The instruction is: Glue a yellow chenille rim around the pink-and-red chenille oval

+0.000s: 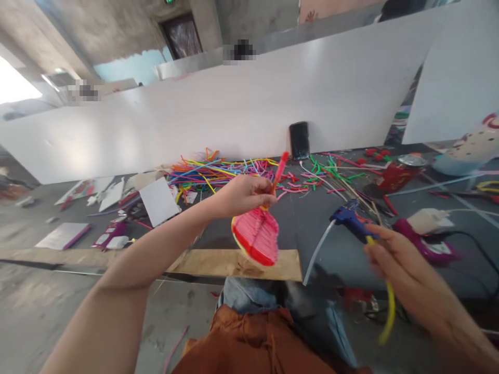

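Note:
My left hand (pixel 249 195), fingers pinched, holds up a pink fan-like piece made of pipe cleaners (pixel 259 234). Red and yellow edge its lower side, and a red stem (pixel 282 165) sticks up above my fingers. On the right, my right hand (pixel 390 254) is closed on a yellow pipe cleaner (pixel 389 311), which hangs down blurred. Its fingertips meet the handle end of a blue glue gun (pixel 353 221); whether they also grip the handle I cannot tell. A whitish glue stick (pixel 319 252) juts from the gun toward the table's front edge.
Many coloured pipe cleaners (pixel 198 174) lie along the back of the dark table. A phone (pixel 299 141) leans on the white partition (pixel 241 109). At right stand a red can (pixel 401 174) and a purple power strip (pixel 432 249) with a white plug. Brown cardboard (pixel 218 262) lines the front edge.

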Demonstrator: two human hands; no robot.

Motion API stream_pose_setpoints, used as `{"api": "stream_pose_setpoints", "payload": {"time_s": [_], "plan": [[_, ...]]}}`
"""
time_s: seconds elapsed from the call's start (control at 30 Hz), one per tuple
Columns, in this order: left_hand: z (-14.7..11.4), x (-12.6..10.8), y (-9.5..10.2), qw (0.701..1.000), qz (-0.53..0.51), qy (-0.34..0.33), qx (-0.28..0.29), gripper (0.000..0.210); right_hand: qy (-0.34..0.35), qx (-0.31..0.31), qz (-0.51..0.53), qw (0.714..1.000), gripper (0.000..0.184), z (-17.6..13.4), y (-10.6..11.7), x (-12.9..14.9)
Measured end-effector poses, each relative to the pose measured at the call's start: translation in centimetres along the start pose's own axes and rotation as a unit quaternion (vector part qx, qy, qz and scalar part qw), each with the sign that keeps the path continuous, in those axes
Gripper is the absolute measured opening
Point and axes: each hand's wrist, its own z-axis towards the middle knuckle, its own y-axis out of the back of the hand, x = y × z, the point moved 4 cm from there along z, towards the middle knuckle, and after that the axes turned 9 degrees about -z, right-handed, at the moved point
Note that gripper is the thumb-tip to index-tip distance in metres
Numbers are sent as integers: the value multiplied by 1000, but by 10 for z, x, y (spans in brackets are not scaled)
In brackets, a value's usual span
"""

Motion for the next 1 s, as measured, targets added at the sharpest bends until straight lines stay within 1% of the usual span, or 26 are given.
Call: {"api": "stream_pose_setpoints", "payload": {"time_s": [0.03, 0.1, 0.17, 0.2, 0.27, 0.33, 0.43, 0.53, 0.63, 0.77, 0.8, 0.83, 0.87, 0.9, 0.97, 1.0], "plan": [[3, 3, 0, 997, -69, 23, -12, 24, 3, 24, 31, 999, 25, 3, -7, 6], [8, 15, -8, 979, -190, 55, -40, 30, 21, 66, 60, 996, 22, 7, -19, 17], [10, 30, -25, 952, -287, 93, -56, 35, 41, 88, 67, 993, 20, 10, -29, 26], [9, 38, -35, 936, -328, 113, -54, 37, 52, 90, 72, 992, 20, 11, -33, 30], [5, 52, -53, 907, -392, 141, -59, 40, 72, 85, 80, 990, 19, 16, -38, 38], [2, 61, -66, 883, -438, 158, -61, 42, 81, 88, 88, 989, 17, 22, -44, 47], [-2, 69, -77, 855, -490, 162, -53, 44, 74, 133, 93, 984, 14, 33, -54, 60], [-2, 71, -79, 849, -507, 141, -49, 42, 75, 180, 102, 975, 16, 39, -67, 68], [-1, 74, -79, 857, -496, 126, -60, 40, 62, 198, 120, 971, 15, 41, -81, 66], [5, 78, -77, 871, -472, 117, -62, 39, 33, 248, 163, 954, 16, 44, -98, 63], [7, 77, -73, 875, -467, 113, -63, 38, 30, 242, 169, 955, 16, 46, -97, 63], [10, 75, -68, 879, -459, 105, -69, 38, 30, 218, 171, 960, 16, 51, -94, 64], [13, 72, -60, 885, -450, 92, -82, 37, 30, 175, 171, 969, 15, 56, -87, 64], [15, 66, -49, 891, -435, 70, -105, 35, 28, 123, 169, 977, 14, 61, -78, 64], [14, 50, -22, 905, -386, 5, -179, 31, 19, 21, 164, 986, 13, 69, -57, 63], [10, 40, -10, 911, -349, -29, -218, 27, 15, -11, 164, 986, 12, 70, -48, 62]]}}
